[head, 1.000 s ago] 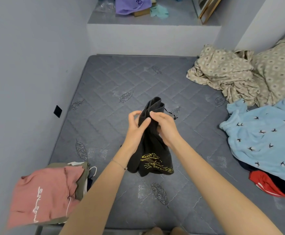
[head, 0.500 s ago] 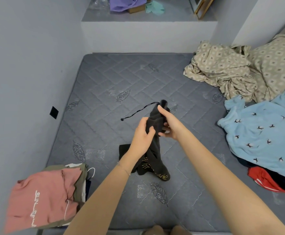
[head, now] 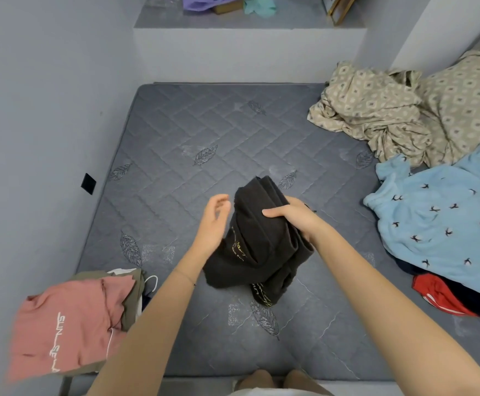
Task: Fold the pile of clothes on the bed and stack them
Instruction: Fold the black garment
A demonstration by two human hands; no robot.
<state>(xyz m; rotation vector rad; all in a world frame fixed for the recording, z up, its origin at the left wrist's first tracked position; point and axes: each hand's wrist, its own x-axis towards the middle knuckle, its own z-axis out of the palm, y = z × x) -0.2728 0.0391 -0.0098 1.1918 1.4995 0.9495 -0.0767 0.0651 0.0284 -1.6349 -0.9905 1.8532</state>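
Observation:
A bunched black garment [head: 257, 241] with yellow print hangs above the middle of the grey mattress [head: 193, 132]. My right hand [head: 294, 217] grips its upper part, thumb across the front. My left hand [head: 214, 221] is just left of it, fingers loosely spread, palm toward the cloth and holding nothing. A stack of folded clothes with a pink top [head: 67, 324] uppermost lies at the mattress's near left corner. A light blue garment with bird print [head: 438, 224] and a red and dark piece [head: 444, 294] lie unfolded at the right.
Crumpled beige patterned bedding [head: 398, 115] fills the far right corner. A grey wall [head: 33, 138] runs along the left side. A raised ledge [head: 250, 21] beyond the head of the bed holds purple and teal items. My knees show at the bottom edge.
My left hand let go of the black garment and opened beside it. The garment went from a long hanging strip to a bunched bundle in my right hand. The drawstring no longer flies out.

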